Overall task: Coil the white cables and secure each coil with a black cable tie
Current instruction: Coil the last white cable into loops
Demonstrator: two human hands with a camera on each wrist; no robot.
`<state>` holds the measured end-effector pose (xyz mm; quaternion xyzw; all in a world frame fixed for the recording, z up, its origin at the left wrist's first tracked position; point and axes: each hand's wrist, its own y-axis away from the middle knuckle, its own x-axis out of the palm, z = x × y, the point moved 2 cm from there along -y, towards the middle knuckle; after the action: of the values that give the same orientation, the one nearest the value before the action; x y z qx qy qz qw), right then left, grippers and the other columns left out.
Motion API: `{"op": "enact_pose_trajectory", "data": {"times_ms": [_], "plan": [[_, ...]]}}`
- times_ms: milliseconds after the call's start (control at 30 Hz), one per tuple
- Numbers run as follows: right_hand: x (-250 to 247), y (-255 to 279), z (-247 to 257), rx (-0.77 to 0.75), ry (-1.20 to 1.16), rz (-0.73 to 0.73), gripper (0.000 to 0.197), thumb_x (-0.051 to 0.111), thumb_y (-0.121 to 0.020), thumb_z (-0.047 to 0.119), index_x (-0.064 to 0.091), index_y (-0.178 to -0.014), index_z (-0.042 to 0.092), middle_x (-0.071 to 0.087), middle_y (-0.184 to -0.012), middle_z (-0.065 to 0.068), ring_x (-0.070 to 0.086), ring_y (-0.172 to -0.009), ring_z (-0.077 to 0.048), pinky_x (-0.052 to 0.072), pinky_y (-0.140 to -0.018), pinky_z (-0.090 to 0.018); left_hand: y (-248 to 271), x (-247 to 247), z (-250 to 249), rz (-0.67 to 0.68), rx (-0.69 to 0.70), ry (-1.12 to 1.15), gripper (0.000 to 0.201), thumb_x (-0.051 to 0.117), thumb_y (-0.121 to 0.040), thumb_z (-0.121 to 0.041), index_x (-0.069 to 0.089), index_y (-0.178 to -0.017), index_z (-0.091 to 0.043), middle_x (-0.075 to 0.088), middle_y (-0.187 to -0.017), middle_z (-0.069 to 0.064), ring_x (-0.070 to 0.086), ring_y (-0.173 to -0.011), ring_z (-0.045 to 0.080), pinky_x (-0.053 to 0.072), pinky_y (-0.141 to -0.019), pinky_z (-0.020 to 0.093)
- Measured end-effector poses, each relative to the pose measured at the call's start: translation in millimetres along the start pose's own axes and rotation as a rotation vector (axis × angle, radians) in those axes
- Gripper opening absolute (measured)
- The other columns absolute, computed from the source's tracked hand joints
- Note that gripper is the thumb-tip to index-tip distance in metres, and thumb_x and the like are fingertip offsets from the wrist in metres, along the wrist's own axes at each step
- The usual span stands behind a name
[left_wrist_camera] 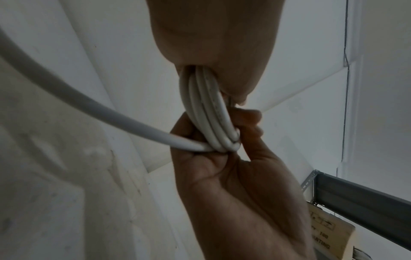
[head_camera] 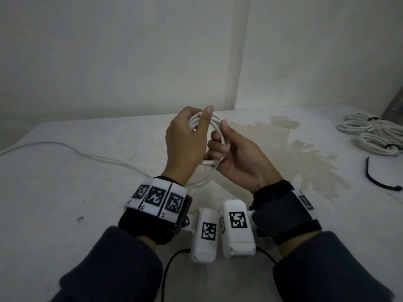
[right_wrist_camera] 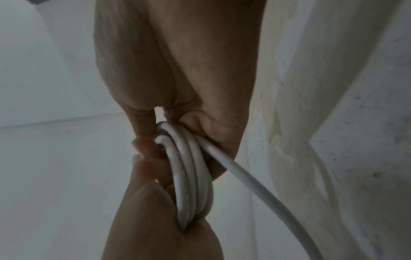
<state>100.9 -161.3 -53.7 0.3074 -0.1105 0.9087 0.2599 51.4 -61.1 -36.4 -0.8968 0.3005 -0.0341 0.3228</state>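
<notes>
A small coil of white cable (head_camera: 217,120) is held up above the table between both hands. My left hand (head_camera: 185,138) grips its upper left side, thumb across the strands. Fingers of my right hand (head_camera: 235,158) curl round its lower right side. The left wrist view shows several strands of the coil (left_wrist_camera: 209,109) running from my left palm (left_wrist_camera: 211,35) into my right hand (left_wrist_camera: 233,176). The right wrist view shows the same coil (right_wrist_camera: 191,167) held by my right hand (right_wrist_camera: 177,61) and left hand (right_wrist_camera: 155,219). A loose tail (head_camera: 65,146) trails left over the table. A black cable tie (head_camera: 375,177) lies at the right.
Several tied white coils (head_camera: 368,131) lie at the table's back right corner. The white table (head_camera: 87,192) has a brownish stain (head_camera: 294,149) right of the hands. Walls stand close behind. A grey shelf rail (left_wrist_camera: 355,197) shows in the left wrist view.
</notes>
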Motion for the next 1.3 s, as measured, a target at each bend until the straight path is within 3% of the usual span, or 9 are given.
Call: {"op": "enact_pose_trajectory", "data": {"times_ms": [300, 400, 500, 600, 700, 800, 967, 1167, 1300], "plan": [[-6, -3, 1, -0.049, 0.047, -0.214, 0.039, 0.046, -0.1, 0.029, 0.041, -0.065, 0.015, 0.024, -0.041, 0.009, 0.022, -0.031, -0.004, 0.038, -0.042, -0.019, -1, 3, 7, 0.338, -0.461, 0.18, 0.045, 0.048, -0.096, -0.046, 0.062, -0.109, -0.005, 0.053, -0.072, -0.001, 0.046, -0.049, 0.008, 0.044, -0.052, 0.022], [-13, -2, 10, -0.149, -0.03, -0.282, 0.038, 0.044, -0.101, 0.029, 0.041, -0.066, 0.014, 0.026, -0.04, 0.009, 0.023, -0.031, -0.004, 0.033, -0.041, -0.016, -5, 0, 3, 0.344, -0.522, 0.234, 0.043, 0.043, -0.097, -0.049, 0.06, -0.103, -0.01, 0.058, -0.082, 0.003, 0.054, -0.065, 0.013, 0.046, -0.061, 0.024], [-28, 1, 23, -0.28, -0.184, -0.374, 0.039, 0.045, -0.101, 0.03, 0.039, -0.066, 0.015, 0.025, -0.041, 0.008, 0.023, -0.031, -0.004, 0.035, -0.04, -0.017, -9, -7, 4, 0.321, -0.599, 0.176, 0.036, 0.048, -0.097, -0.04, 0.061, -0.082, -0.009, 0.059, -0.067, 0.003, 0.049, -0.054, 0.013, 0.041, -0.048, 0.021], [-38, 5, 31, -0.391, -0.317, -0.432, 0.04, 0.044, -0.101, 0.033, 0.04, -0.066, 0.015, 0.025, -0.042, 0.008, 0.025, -0.031, -0.005, 0.039, -0.042, -0.018, 0, -10, 3, 0.669, -0.754, -0.018, 0.055, 0.043, -0.097, -0.046, 0.065, -0.071, -0.003, 0.065, -0.053, 0.005, 0.044, -0.039, 0.009, 0.031, -0.035, 0.014], [-38, 7, 35, -0.433, -0.424, -0.427, 0.042, 0.043, -0.101, 0.034, 0.04, -0.064, 0.014, 0.026, -0.041, 0.006, 0.025, -0.031, -0.006, 0.04, -0.04, -0.019, 14, -11, 7, 0.908, -0.947, -0.186, 0.079, 0.033, -0.094, -0.063, 0.069, -0.083, 0.007, 0.072, -0.07, 0.019, 0.061, -0.044, 0.014, 0.038, -0.033, 0.014], [-39, 8, 36, -0.425, -0.399, -0.437, 0.042, 0.044, -0.101, 0.033, 0.041, -0.064, 0.014, 0.026, -0.041, 0.006, 0.025, -0.031, -0.006, 0.04, -0.04, -0.018, 15, -10, 18, 0.677, -1.025, -0.03, 0.058, 0.049, -0.096, -0.046, 0.052, -0.109, 0.01, 0.068, -0.077, 0.028, 0.067, -0.05, 0.025, 0.056, -0.044, 0.025], [-41, 5, 29, -0.32, -0.105, -0.486, 0.037, 0.046, -0.101, 0.031, 0.042, -0.067, 0.014, 0.026, -0.043, 0.007, 0.025, -0.033, -0.007, 0.038, -0.045, -0.019, -1, -12, 26, 0.16, -0.816, 0.387, 0.025, 0.044, -0.093, 0.008, 0.039, -0.117, 0.003, 0.061, -0.084, 0.02, 0.066, -0.069, 0.026, 0.06, -0.061, 0.032], [-31, 3, 16, -0.028, 0.143, -0.346, 0.038, 0.048, -0.099, 0.03, 0.042, -0.066, 0.013, 0.025, -0.043, 0.008, 0.023, -0.033, -0.007, 0.039, -0.043, -0.022, -9, -15, 9, 0.122, -0.435, 0.25, 0.023, 0.04, -0.1, -0.006, 0.026, -0.116, -0.016, 0.065, -0.104, 0.002, 0.068, -0.057, 0.018, 0.06, -0.062, 0.028], [-27, 7, 16, 0.055, 0.233, -0.253, 0.039, 0.047, -0.099, 0.031, 0.041, -0.065, 0.014, 0.024, -0.044, 0.009, 0.023, -0.033, -0.006, 0.037, -0.044, -0.022, -11, -12, 8, 0.174, -0.316, 0.082, 0.017, 0.052, -0.097, -0.02, 0.043, -0.112, -0.019, 0.067, -0.102, 0.001, 0.066, -0.081, 0.015, 0.055, -0.076, 0.031]]}}
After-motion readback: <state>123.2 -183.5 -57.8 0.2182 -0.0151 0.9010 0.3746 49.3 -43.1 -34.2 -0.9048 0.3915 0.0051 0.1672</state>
